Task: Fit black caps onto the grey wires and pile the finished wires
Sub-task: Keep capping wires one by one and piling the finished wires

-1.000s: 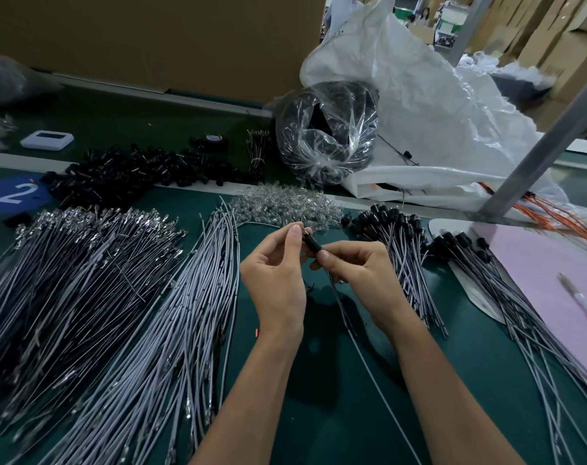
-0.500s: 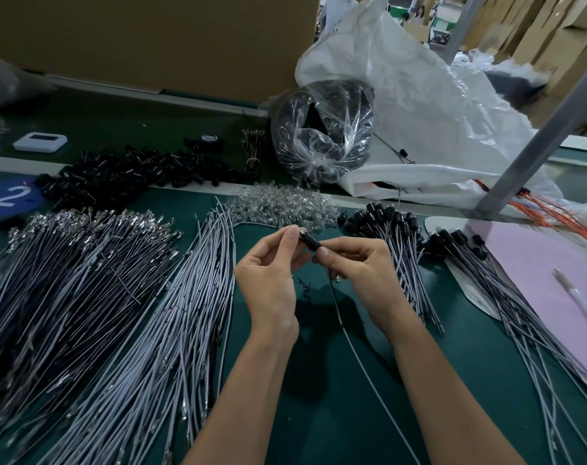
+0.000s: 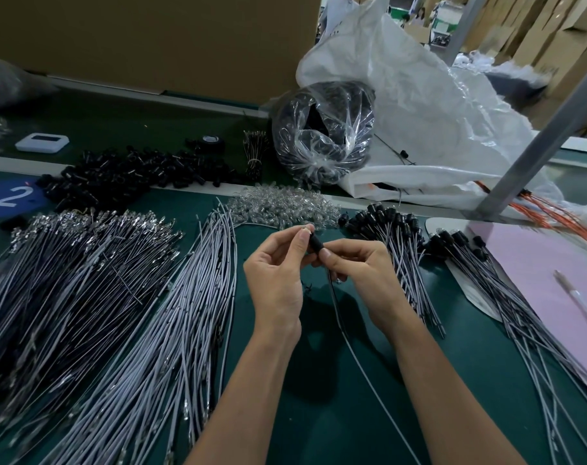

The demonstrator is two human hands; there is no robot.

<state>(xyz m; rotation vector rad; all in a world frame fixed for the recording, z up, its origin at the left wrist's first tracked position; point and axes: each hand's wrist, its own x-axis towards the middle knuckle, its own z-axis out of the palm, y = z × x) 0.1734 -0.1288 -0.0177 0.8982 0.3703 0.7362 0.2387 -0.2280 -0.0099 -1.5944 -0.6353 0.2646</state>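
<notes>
Grip is two-handed on the black cap (image 3: 315, 244): the left hand (image 3: 275, 273) pinches its far end, the right hand (image 3: 362, 273) its near end. The cap's axis slants away-left, and the grey wire (image 3: 362, 367) trails toward the person. The pile of capped wires (image 3: 396, 243) lies just beside the right hand, with nothing in between.

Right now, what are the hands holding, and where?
Both hold one grey wire at its black cap: the left hand pinches the cap's top end, the right hand its lower end, where the wire comes out.
</notes>
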